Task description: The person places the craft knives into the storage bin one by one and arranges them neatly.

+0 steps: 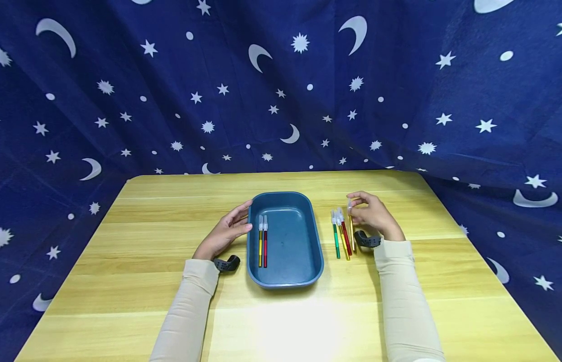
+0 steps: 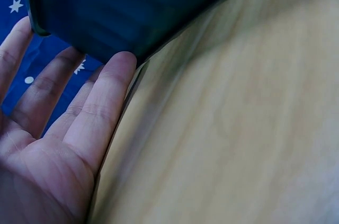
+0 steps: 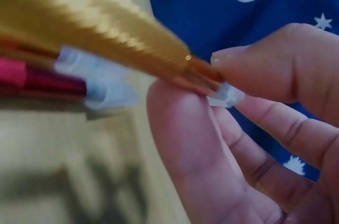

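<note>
If craft knives [image 1: 265, 244], two in tray [image 1: 293, 251].

from my end the head view comes through bright and mostly crisp; the wooden table [image 1: 163, 216] burns out to a white patch of glare at its near middle, and soft shadows lie along the inner sides of both sleeves [image 1: 183, 311]. a faint sheen shows on the floor of the blue tray [image 1: 290, 246]. my left wrist feed is much dimmer: the tray wall sinks to near black, shade falls across the wood beside it, and the grain is smeared. on my right wrist feed, hot highlights wash the gold craft knife [image 3: 100, 23], its near end out of focus; the red craft knife [image 3: 47, 83] is blurred too, and a fuzzy shadow darkens the tabletop below.
</note>
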Demonstrator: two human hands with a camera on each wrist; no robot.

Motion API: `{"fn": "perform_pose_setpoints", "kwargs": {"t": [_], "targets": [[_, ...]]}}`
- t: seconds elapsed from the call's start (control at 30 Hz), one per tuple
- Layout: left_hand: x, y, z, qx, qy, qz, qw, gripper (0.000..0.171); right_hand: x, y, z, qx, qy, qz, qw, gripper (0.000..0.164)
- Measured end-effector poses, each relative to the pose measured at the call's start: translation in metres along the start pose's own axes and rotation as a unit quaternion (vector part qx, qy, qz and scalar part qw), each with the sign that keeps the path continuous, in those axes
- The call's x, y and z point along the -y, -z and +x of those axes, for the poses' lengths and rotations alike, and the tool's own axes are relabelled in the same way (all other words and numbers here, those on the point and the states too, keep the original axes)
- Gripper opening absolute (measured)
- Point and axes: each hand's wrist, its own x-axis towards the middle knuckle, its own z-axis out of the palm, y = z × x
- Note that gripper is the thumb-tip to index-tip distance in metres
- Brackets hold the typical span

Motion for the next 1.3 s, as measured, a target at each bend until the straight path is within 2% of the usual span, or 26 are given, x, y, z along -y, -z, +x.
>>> {"fn": "perform_pose_setpoints", "kwargs": {"t": [0.43, 0.73, 1.3], "targets": [[0.001, 0.001, 0.000, 0.002, 0.002, 0.005, 1.0000, 0.075, 0.020, -0.007, -0.001, -0.009, 0.044, 0.018, 0.999, 0.052], [0.001, 0.001, 0.000, 0.000, 0.006, 0.004, 1.0000, 0.074, 0.030, -0.014, -0.001, 0.003, 0.060, 0.034, 0.998, 0.051], [0.001, 0.001, 0.000, 0.000, 0.007, 0.005, 1.0000, 0.074, 0.052, -0.026, -0.004, 0.010, 0.076, 0.023, 0.997, 0.051]]}}
